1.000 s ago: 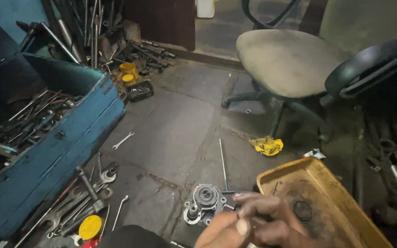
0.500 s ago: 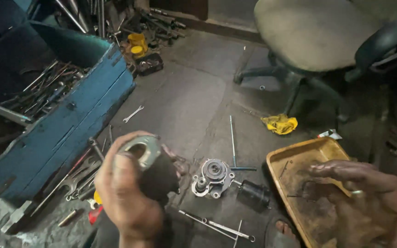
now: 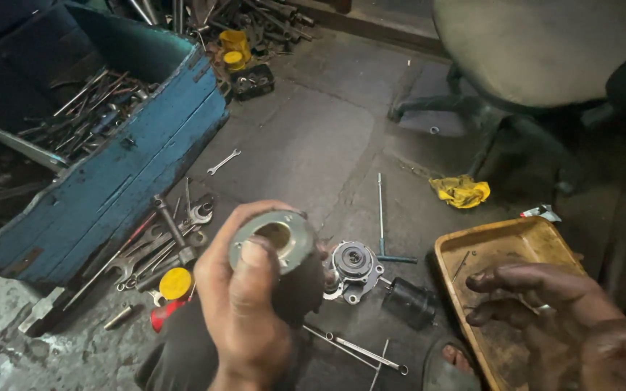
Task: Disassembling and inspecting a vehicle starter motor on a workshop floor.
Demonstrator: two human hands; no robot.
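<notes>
My left hand [image 3: 244, 318] gripped the round metal housing [image 3: 278, 255] by its rim, likely heavy, rigid and greasy, while my right hand [image 3: 545, 304] hovered open, empty.

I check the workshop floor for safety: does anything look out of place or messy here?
Yes. Wrenches lie loose on the floor beside the blue toolbox, not in it, and a crumpled yellow rag lies near the chair base.
</notes>
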